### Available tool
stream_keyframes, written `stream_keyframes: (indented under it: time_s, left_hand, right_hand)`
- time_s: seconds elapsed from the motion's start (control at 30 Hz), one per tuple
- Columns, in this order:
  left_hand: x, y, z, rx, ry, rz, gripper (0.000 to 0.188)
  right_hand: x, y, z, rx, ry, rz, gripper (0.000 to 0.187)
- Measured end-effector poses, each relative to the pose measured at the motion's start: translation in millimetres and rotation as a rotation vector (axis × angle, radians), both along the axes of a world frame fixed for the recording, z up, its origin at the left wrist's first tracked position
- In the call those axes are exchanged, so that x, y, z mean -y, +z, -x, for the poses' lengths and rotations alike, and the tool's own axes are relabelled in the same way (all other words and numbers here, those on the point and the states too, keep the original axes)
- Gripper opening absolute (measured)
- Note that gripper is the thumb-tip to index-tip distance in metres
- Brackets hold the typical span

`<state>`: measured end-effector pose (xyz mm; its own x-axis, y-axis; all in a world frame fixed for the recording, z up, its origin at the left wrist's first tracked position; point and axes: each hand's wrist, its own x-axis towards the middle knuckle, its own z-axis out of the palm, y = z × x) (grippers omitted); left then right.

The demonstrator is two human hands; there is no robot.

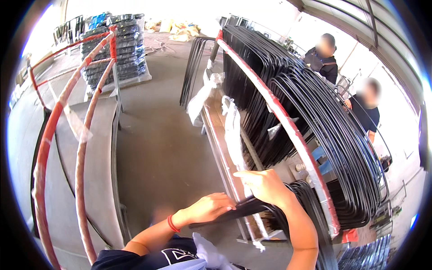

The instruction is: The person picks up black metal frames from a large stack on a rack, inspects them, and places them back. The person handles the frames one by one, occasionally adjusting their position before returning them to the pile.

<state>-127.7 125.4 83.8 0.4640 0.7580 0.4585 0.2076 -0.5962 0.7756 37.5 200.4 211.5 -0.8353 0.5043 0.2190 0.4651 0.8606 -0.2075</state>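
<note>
A bundle of thin black bent tubes point(275, 210) lies low in front of me, at the near end of the rack. My left hand point(210, 208), with a red bracelet at its wrist, is closed over the bundle's left part, fingers together. Just above and to the right, my right hand point(264, 185) is closed at the same bundle; its index finger points left, and its other fingers are partly hidden. Beside the right hand, a white plastic wrap point(232, 130) hangs along the rack's side rail.
A red-and-white wrapped rail point(274, 105) carries many black bent tubes point(324, 117) on the right. Another wrapped-rail cart point(77, 180) stands at left. Wrapped stacks point(114, 49) sit behind. Two other people, one in a dark top point(321, 63), are beyond the rack.
</note>
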Motion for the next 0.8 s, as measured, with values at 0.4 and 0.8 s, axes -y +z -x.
stream_keyframes:
  time_s: [0.4, 0.8]
  left_hand:
    - [-54.0, 10.7, 238.7, 0.208, 0.280, 0.513, 0.020]
    - [-103.6, -11.8, 302.2, -0.090, 0.281, 0.638, 0.026]
  right_hand:
    - [-60.3, 5.7, 211.0, 0.050, 0.083, 0.044, 0.020]
    - [-155.2, -11.8, 250.0, -0.134, -0.055, 0.079, 0.018]
